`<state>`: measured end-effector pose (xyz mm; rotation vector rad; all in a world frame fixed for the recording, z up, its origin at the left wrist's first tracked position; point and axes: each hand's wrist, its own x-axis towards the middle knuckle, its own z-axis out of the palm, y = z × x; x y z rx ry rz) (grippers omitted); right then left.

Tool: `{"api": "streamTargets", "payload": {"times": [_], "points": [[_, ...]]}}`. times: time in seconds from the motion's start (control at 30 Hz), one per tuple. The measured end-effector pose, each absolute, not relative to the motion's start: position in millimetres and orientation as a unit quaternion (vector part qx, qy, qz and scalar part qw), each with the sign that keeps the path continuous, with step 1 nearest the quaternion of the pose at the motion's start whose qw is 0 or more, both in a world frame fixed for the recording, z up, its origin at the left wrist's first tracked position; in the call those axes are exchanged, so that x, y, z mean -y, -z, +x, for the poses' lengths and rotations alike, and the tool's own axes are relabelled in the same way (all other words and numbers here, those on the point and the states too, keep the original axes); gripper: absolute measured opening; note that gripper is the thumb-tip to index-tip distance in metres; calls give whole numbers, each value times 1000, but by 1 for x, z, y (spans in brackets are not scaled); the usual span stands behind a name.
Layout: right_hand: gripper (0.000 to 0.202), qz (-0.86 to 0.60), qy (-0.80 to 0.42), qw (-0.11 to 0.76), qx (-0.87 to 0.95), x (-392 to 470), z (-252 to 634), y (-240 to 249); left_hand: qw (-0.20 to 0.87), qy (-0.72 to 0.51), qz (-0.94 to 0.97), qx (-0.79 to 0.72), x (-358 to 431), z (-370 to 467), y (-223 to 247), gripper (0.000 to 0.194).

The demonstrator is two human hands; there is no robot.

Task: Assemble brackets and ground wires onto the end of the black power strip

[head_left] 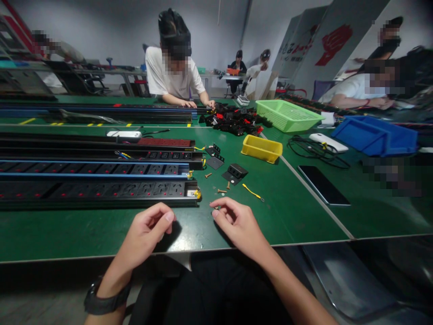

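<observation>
My left hand [150, 232] rests near the table's front edge with fingers curled in and the thumb against them; whether anything is inside is hidden. My right hand [238, 223] is over the table, index finger and thumb apart, beside a small metal piece [216, 207] too small to name. Just beyond my left hand lies a black power strip [118, 192] with a row of sockets and a yellow wire end. Past my right hand are brass-coloured screws [222, 191], a short yellow wire [252, 192] with a ring terminal, and a black end cap [236, 172].
More strips, one blue-edged [94, 168], lie behind. A yellow bin [262, 149], green basket [287, 115], blue bin [377, 135], phone [324, 185] and coiled black cable [313, 151] are to the right. A co-worker [176, 67] works opposite by a black parts pile [233, 119].
</observation>
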<state>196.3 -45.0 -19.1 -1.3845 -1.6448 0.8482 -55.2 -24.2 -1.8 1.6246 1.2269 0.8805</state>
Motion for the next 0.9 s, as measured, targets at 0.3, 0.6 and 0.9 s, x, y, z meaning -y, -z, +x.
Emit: {"api": "streamTargets", "payload": {"times": [0.3,0.6,0.9], "points": [[28,-518,-79,289,801,47,195,20,480,-359,647,-471,24,-58,3,51],[18,-562,-59,291,772,44,195,26,480,-368,642,-471,25,-59,4,50],[20,-555,-116,355,744,42,199,33,459,-380,649,-472,25,-62,7,50]]}}
